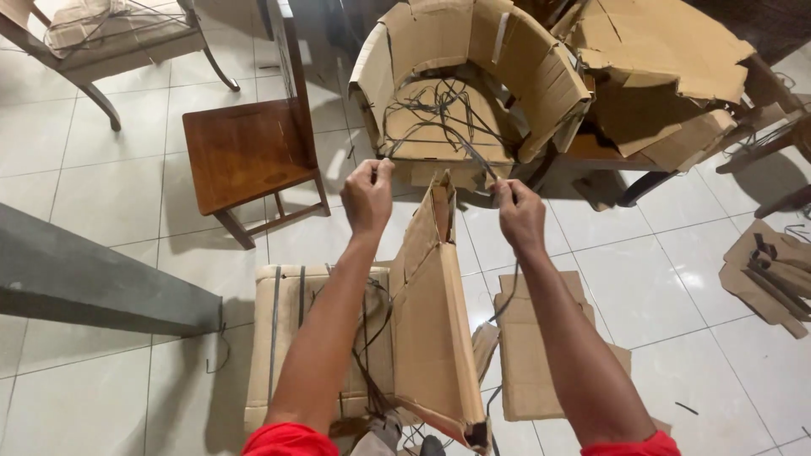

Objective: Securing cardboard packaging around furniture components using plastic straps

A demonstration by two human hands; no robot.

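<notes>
White tile floor, cardboard everywhere.
My left hand and right hand each pinch a dark strap above a folded cardboard piece.

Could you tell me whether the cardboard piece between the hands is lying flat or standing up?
Standing up: the cardboard piece rises on edge from the floor.

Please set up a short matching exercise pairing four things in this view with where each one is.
1. wooden chair
2. folded cardboard panel
3. curved cardboard wrap
4. flat cardboard sheet

a. on the floor under the right arm
b. upright between the two arms
c. beyond the hands, strapping tangled inside
d. left of the left hand

Pairs: 1-d, 2-b, 3-c, 4-a
</notes>
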